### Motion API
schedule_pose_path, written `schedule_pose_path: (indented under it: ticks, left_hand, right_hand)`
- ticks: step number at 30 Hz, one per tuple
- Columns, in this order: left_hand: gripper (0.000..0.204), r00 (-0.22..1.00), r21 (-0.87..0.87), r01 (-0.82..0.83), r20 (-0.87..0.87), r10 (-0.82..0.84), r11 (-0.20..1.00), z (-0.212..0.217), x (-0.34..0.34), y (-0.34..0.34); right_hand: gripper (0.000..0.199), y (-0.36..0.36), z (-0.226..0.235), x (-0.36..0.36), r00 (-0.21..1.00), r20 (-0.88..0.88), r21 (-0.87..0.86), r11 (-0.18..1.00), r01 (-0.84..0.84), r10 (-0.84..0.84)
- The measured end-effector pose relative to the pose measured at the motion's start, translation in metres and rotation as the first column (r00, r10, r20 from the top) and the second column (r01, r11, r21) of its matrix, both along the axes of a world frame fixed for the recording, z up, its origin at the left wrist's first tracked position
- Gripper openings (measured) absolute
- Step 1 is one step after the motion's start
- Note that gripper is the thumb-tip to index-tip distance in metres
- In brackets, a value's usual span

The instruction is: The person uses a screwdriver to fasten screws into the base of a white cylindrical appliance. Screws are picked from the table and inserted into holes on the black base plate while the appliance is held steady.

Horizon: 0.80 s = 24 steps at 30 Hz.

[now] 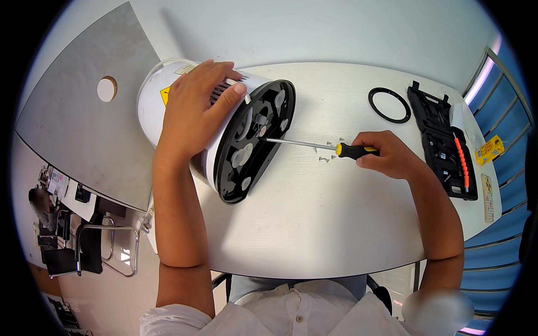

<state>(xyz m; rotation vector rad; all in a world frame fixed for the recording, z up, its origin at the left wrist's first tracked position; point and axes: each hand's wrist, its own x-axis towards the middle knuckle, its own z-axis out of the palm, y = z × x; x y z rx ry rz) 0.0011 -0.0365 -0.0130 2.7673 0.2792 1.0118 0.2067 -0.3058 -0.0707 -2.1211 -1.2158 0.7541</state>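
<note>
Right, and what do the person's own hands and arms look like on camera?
Both the left hand and right hand are ungloved, with no watch or ring visible. The forearms are bare. The left sleeve is white, like the buttoned shirt; the right one is too blurred to make out.

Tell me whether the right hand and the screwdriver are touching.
Touching: the head view shows the right hand closed around the screwdriver at its handle end.
</note>
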Motion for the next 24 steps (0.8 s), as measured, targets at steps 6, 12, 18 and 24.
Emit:
schedule_pose_path:
  ticks: [6,12,18,24]
  left_hand:
    - [0.052,1.0,0.004,-0.007,-0.009,0.007,1.0,0.0,0.001,0.003]
    - [0.052,1.0,-0.019,0.005,-0.019,-0.005,1.0,0.002,0.0,0.002]
    - [0.052,1.0,-0.004,0.007,-0.009,-0.007,1.0,0.001,0.001,0.003]
    - [0.052,1.0,0.008,-0.002,-0.015,0.002,1.0,0.0,0.001,0.004]
  right_hand:
    - [0.02,0.0,0.0,-0.003,1.0,0.023,0.015,1.0,0.01,-0.011]
    - [0.02,-0.002,0.009,-0.009,0.998,0.05,-0.069,0.997,-0.035,0.039]
    - [0.026,0.0,0.006,-0.019,0.984,0.093,-0.185,0.973,-0.135,0.154]
    - [0.024,-0.007,0.003,-0.032,0.939,0.285,-0.103,0.98,-0.168,0.191]
